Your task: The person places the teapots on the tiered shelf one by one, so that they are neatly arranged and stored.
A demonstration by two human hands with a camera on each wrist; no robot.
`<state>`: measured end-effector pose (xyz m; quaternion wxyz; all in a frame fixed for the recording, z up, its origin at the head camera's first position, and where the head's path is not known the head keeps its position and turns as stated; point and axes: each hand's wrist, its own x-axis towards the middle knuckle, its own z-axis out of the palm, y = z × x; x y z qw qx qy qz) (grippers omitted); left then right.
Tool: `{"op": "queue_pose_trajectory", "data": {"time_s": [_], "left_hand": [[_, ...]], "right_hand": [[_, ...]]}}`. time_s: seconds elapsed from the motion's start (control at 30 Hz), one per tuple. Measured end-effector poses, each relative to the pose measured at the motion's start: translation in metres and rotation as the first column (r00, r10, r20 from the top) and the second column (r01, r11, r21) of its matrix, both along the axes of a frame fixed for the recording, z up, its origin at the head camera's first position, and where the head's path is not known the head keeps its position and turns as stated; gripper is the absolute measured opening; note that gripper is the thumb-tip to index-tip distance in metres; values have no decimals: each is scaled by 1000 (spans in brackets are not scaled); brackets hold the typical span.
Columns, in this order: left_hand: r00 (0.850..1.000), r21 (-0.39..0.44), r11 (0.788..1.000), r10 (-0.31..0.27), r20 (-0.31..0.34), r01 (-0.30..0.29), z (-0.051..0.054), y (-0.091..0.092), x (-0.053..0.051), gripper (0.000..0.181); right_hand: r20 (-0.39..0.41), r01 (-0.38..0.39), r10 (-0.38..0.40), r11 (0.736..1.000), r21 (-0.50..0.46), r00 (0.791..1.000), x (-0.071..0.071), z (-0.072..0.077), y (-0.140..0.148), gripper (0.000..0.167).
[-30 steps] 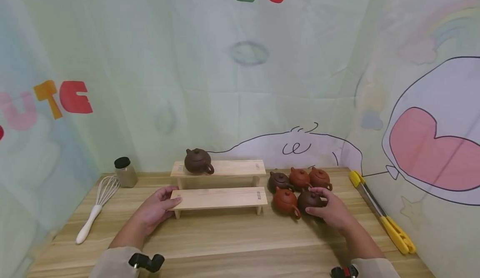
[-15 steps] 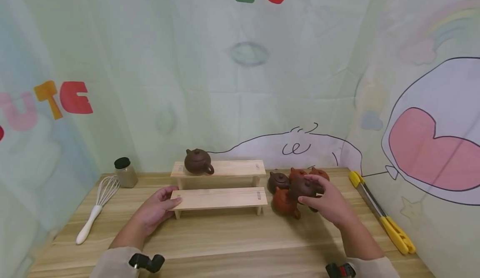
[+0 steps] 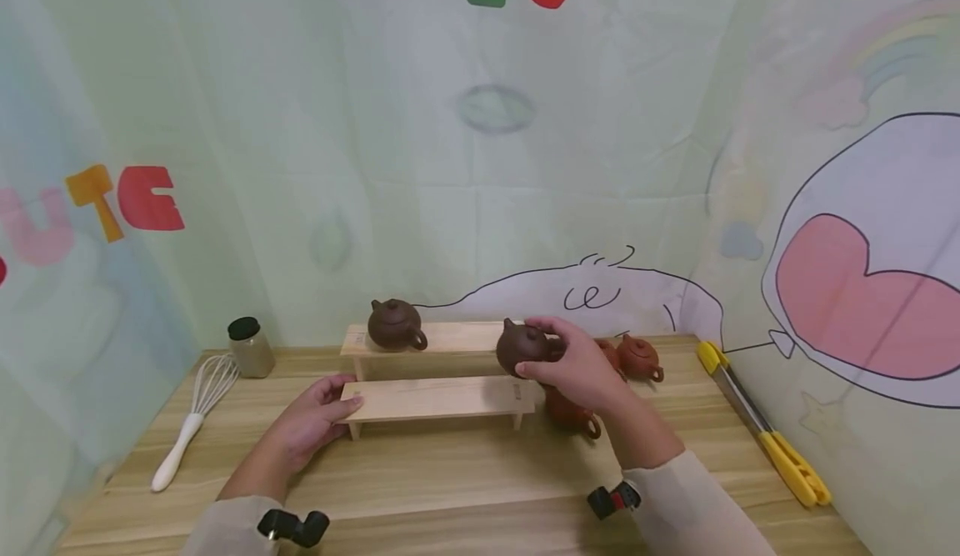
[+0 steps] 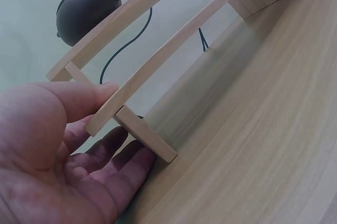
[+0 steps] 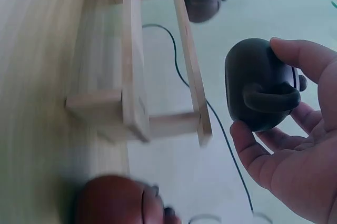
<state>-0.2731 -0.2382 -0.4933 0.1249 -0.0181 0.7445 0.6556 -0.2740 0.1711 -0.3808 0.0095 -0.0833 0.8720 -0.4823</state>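
A two-step wooden stand [image 3: 435,398] is on the table, its left end pinched by my left hand [image 3: 311,423]; in the left wrist view the thumb [image 4: 92,98] lies on the lower board and the other fingers are beside the leg. My right hand [image 3: 581,368] grips a dark brown teapot [image 3: 519,348] in the air over the stand's right end. From the right wrist view, thumb and fingers span this teapot [image 5: 255,82], its handle facing the camera. Another dark brown teapot [image 3: 393,324] sits on the upper board's left part.
Red-brown teapots [image 3: 639,358] stand right of the stand, partly behind my right hand. Yellow-handled tongs [image 3: 765,423] lie at the right edge. On the left are a white whisk [image 3: 191,423] and a black-lidded jar [image 3: 251,348].
My right hand has lifted the dark teapot from the group and carried it left to the stand's right end. The left hand stays on the stand.
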Motion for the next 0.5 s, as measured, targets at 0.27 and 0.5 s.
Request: {"op": "queue_pose_trajectory", "data": {"time_s": [0.27,0.5], "left_hand": [[1000,3,1000,7,7,-7,2,1,0,68],[1000,1,1000,3,-4,-3,-1,0,-1,68]], "right_hand": [[18,-56,57,997,-49,998,-30,6,-47,67],[2,-100,100,995,-19,995,-49,8,-77,66]]}}
